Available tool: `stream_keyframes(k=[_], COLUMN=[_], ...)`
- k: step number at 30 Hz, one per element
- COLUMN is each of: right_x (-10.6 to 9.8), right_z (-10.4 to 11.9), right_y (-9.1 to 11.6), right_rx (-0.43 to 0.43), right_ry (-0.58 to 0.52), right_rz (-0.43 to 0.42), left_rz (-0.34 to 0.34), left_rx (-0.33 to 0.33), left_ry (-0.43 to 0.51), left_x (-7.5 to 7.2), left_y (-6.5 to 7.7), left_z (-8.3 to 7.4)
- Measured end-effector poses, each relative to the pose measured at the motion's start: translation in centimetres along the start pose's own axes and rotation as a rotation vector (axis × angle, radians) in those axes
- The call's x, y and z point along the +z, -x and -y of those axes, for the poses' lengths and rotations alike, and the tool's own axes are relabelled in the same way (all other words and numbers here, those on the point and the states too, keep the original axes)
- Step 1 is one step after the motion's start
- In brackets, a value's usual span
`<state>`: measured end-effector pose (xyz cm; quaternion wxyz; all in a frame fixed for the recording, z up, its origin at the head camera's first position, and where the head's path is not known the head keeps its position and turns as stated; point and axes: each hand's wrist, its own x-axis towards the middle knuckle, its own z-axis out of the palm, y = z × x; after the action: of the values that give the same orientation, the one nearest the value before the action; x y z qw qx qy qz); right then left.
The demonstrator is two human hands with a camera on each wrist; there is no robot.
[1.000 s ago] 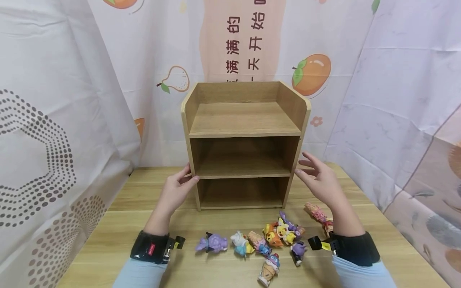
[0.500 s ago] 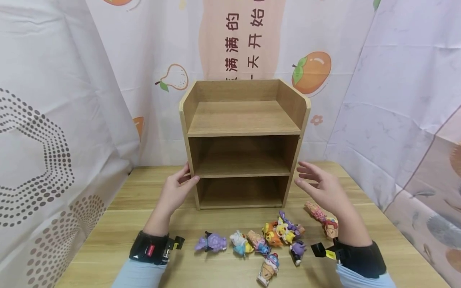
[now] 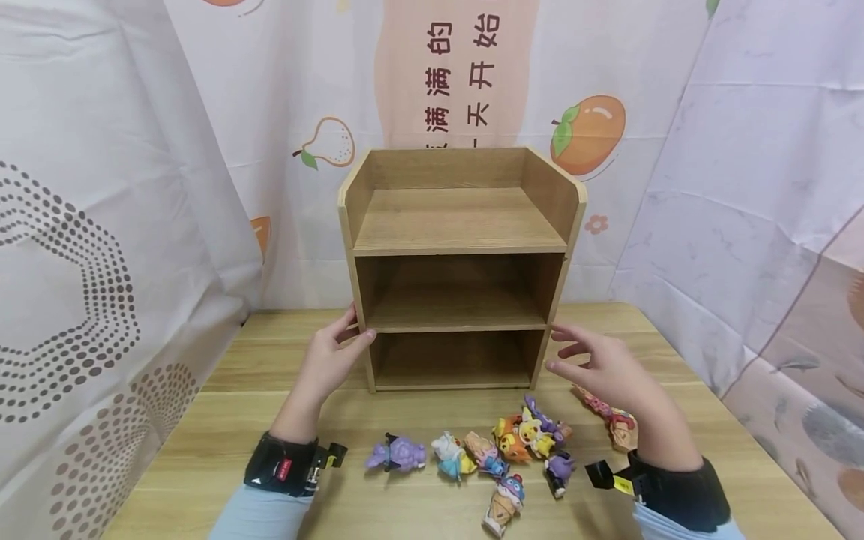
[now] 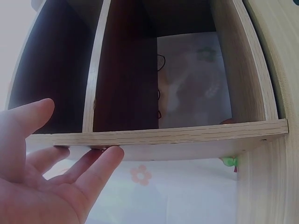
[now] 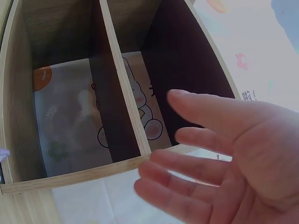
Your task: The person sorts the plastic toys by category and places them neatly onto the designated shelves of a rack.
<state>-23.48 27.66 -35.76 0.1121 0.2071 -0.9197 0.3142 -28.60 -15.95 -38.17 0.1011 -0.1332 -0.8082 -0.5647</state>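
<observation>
A wooden shelf unit (image 3: 459, 328) stands upright on the table, with a raised-edge top and two compartments below. My left hand (image 3: 331, 360) is at its left side panel, fingertips (image 4: 114, 151) at the outer face and thumb by the front edge. In the left wrist view the fingers are fairly straight and the thumb stands apart, overlapping a compartment. My right hand (image 3: 604, 367) is beside the lower right panel, fingers loosely bent and holding nothing. In the right wrist view its fingertips (image 5: 145, 186) overlap the panel edge.
Before the shelf lie several small toy figures: a purple one (image 3: 398, 454), an ice-cream-cone one (image 3: 504, 506), a yellow and orange cluster (image 3: 523, 437) and pink-red ones (image 3: 610, 420) by the right forearm. A printed curtain (image 3: 310, 225) hangs behind the table (image 3: 223, 420).
My right hand has moved down along the shelf's right side, from middle-compartment height to the lower compartment. The left hand keeps its place at the left panel. Shelf and figures stay put.
</observation>
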Motion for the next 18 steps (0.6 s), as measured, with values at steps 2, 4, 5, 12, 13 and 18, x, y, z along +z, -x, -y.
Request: stream_keyframes(k=[2, 4, 5, 12, 13, 18], right_x=[0.1, 0.2, 0.3, 1.1, 1.3, 2.1], right_z=[0.2, 0.3, 0.3, 0.3, 0.4, 0.6], right_y=[0.1, 0.1, 0.1, -0.2, -0.2, -0.4], right_rx=[0.006, 0.007, 0.006, 0.010, 0.013, 0.038], right_ry=[0.027, 0.038, 0.040, 0.049, 0.053, 0.061], right_rz=[0.035, 0.063, 0.077, 0.189, 0.208, 0.313], left_rz=[0.000, 0.000, 0.000, -0.004, -0.004, -0.010], left_rx=[0.004, 0.002, 0.000, -0.002, 0.000, 0.008], left_ry=[-0.001, -0.001, -0.002, 0.001, 0.001, -0.011], left_x=[0.0, 0.1, 0.1, 0.1, 0.1, 0.1], left_y=[0.0, -0.1, -0.1, 0.0, 0.0, 0.0], left_z=[0.0, 0.0, 0.0, 0.0, 0.0, -0.1])
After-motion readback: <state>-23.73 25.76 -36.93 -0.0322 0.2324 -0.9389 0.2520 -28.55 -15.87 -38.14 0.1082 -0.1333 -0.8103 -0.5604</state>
